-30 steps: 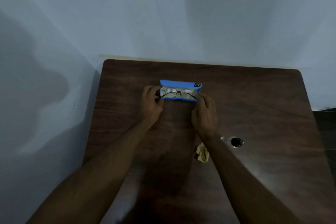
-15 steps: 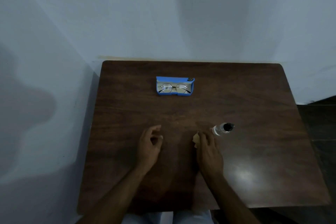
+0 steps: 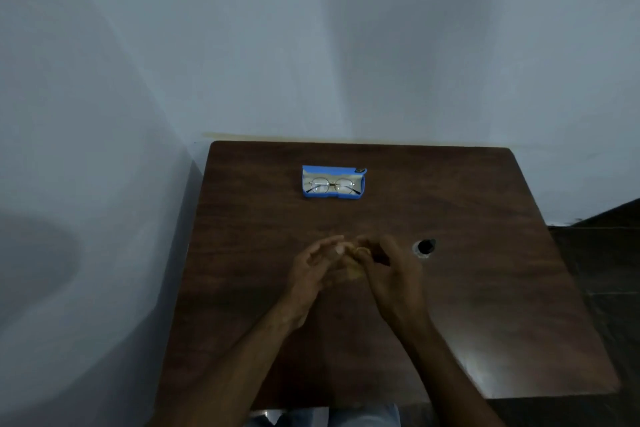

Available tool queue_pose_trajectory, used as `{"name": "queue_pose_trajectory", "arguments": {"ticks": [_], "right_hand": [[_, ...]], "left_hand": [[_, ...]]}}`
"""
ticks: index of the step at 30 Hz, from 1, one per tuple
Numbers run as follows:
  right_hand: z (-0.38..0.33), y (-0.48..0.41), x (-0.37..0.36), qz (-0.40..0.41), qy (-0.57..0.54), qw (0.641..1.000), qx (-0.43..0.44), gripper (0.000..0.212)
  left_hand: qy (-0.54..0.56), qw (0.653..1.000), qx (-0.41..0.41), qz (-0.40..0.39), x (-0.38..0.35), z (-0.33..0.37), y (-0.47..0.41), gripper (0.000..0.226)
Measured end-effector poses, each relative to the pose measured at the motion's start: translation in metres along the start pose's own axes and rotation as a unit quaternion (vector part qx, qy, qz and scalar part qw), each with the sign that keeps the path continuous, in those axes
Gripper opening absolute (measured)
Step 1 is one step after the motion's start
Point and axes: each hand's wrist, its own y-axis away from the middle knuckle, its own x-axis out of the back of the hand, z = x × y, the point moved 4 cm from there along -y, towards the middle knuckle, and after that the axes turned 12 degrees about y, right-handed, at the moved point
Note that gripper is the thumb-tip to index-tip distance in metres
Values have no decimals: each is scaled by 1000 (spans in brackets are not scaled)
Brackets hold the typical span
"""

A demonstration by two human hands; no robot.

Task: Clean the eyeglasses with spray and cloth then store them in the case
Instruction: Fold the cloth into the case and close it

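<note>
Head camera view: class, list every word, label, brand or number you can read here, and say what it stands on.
No readable text anywhere.
Blue glasses case: small dark tab at its far right corner, too small to read.
Spray bottle: no label legible.
Yellow cloth: no print visible.

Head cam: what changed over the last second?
The left hand and right hand left the case and drew back toward the person. The right picked up the cloth; the left closed in on it, grip blurred. Glasses stayed in the open case, spray bottle on the table.
</note>
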Motion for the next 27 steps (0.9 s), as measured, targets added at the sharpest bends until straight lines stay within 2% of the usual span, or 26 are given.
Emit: {"name": "queue_pose_trajectory", "arguments": {"ticks": [2,5,7,9,14,19,22,24,27], "right_hand": [[-10,5,6,-8,55,998,34,26],[-12,10,12,-9,109,993,40,27],[-12,13,16,9,101,994,40,27],[-12,15,20,25,73,996,34,26],[-23,18,21,41,49,997,43,21],[-33,18,22,29,144,982,122,15],[-39,19,28,31,115,985,124,17],[-40,18,32,26,44,995,87,18],[-42,18,37,-13,-90,996,20,13]], "left_hand": [[-46,998,-39,-2,-2,8,5,28],[-80,990,-114,5,-1,18,13,12],[-78,987,-142,17,-3,25,19,11],[-123,976,-176,30,-4,32,26,11],[-273,916,-283,77,-9,47,41,16],[-346,830,-434,53,-11,65,55,26],[-343,837,-424,48,-16,74,61,20],[-325,859,-393,45,-23,79,63,11],[-273,887,-370,46,-29,81,66,18]]}}
